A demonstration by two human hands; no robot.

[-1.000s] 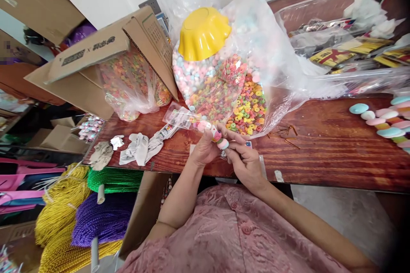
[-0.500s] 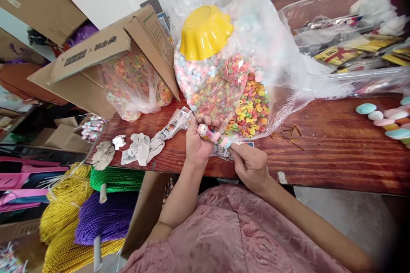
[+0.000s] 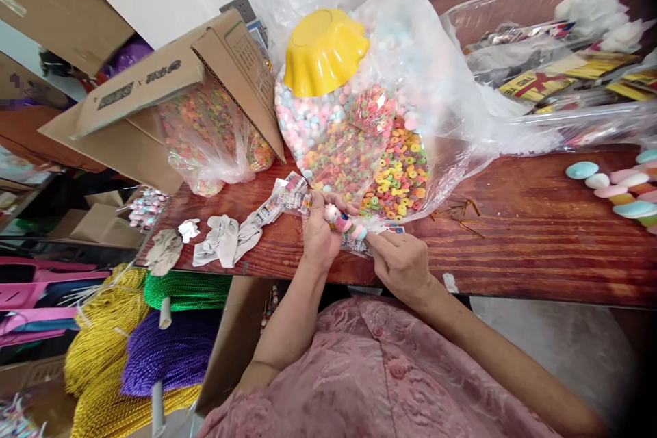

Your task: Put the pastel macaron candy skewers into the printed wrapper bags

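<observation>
A short candy skewer [image 3: 345, 221], with a white figure at one end and pink, blue and green pieces behind it, lies across my left hand [image 3: 322, 236], whose fingers are round its figure end. My right hand [image 3: 403, 259] is closed at the other end, by the blue piece; its fingertips pinch there, and any stick between them is too small to make out. Just beyond my hands rests a clear bag of colourful ring candies [image 3: 403, 171]. Printed wrappers [image 3: 292, 193] lie beside my left hand.
A yellow scalloped bowl [image 3: 326, 51] sits upside down on the bags. At left stand a cardboard box [image 3: 148, 96] and white gloves [image 3: 223, 239]. A plastic tray [image 3: 559, 122] of packets is at back right, near candy skewers [image 3: 623, 191]. Cord bundles [image 3: 169, 352] hang below the table.
The skewer has turned slightly in my left hand, and its figure end has shifted a little to the right. My left fingers have curled closer round it. The view has moved slightly.
</observation>
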